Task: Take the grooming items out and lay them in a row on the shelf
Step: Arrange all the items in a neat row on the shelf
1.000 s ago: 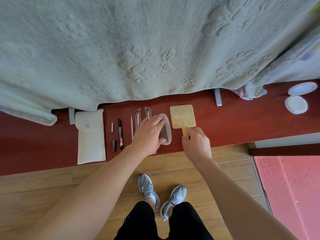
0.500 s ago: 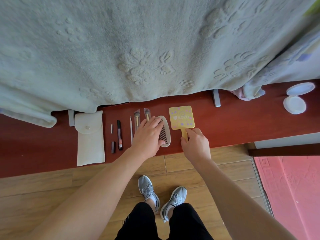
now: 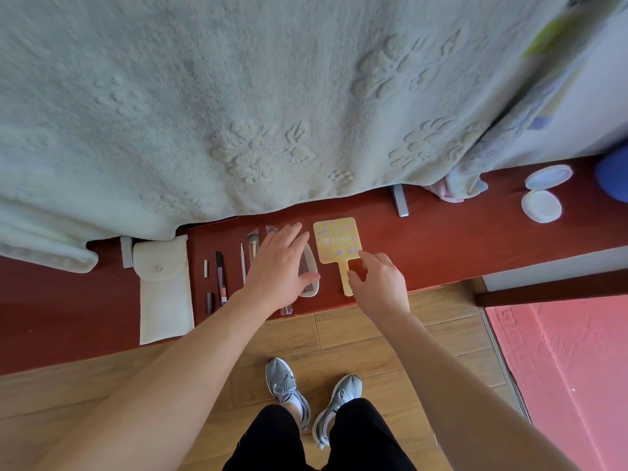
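On the red shelf [image 3: 441, 253] the grooming items lie in a row. From the left come a white pouch [image 3: 163, 287], a small white piece [image 3: 206, 268], a dark pen [image 3: 221, 277], a dark cap [image 3: 209, 302], a thin white stick [image 3: 243, 263], a makeup brush [image 3: 253, 244], a white comb [image 3: 310, 271] and a yellow hand mirror [image 3: 336, 241]. My left hand [image 3: 278, 266] lies flat with straight fingers over the comb's left side and hides a second brush. My right hand [image 3: 377, 283] sits just right of the mirror's handle. Its thumb tip is at the handle, and its index finger is apart by the mirror's corner.
A pale green blanket [image 3: 238, 96] hangs over the shelf's back edge. An open white compact [image 3: 542, 198] lies at the far right, with a metal bracket [image 3: 399, 200] nearer. Below the shelf are a wooden floor [image 3: 373, 338], my shoes [image 3: 289, 389] and a pink rug [image 3: 560, 368].
My right hand has slid right off the mirror's handle, which now shows almost whole. My left hand has flattened and reached a little further over the comb.
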A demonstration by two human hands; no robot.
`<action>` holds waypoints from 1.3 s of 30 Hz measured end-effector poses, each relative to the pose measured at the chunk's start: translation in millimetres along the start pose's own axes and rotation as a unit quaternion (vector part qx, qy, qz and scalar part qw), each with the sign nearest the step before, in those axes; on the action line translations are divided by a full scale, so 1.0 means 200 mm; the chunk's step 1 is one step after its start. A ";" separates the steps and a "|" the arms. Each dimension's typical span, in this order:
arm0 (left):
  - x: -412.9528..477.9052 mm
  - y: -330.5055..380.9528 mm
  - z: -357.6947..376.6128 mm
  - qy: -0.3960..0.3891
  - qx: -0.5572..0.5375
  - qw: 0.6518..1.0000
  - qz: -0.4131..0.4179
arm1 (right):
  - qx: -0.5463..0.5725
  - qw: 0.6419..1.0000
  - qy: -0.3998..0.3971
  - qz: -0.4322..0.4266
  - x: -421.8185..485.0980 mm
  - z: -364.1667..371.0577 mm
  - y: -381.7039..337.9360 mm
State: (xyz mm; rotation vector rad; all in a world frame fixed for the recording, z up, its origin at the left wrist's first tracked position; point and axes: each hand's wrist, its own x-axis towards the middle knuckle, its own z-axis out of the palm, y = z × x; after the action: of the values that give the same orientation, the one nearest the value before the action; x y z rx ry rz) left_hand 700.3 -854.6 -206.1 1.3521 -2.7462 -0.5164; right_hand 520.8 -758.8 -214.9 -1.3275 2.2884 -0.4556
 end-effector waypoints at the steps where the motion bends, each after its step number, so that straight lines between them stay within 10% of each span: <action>1: 0.01 0.01 -0.02 0.001 -0.002 1.000 0.001 | -0.004 1.000 0.003 -0.001 0.00 -0.02 0.01; 39: 1.00 1.78 0.36 -0.090 -0.092 0.991 -0.041 | -0.015 0.998 -0.011 0.067 0.64 -1.30 1.67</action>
State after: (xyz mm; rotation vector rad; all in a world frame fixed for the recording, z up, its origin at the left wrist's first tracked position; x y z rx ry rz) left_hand 291.0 -787.8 -186.5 1.4419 -2.7031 -0.9162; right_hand 84.7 -696.1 -187.9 -1.1767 2.3557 -0.3611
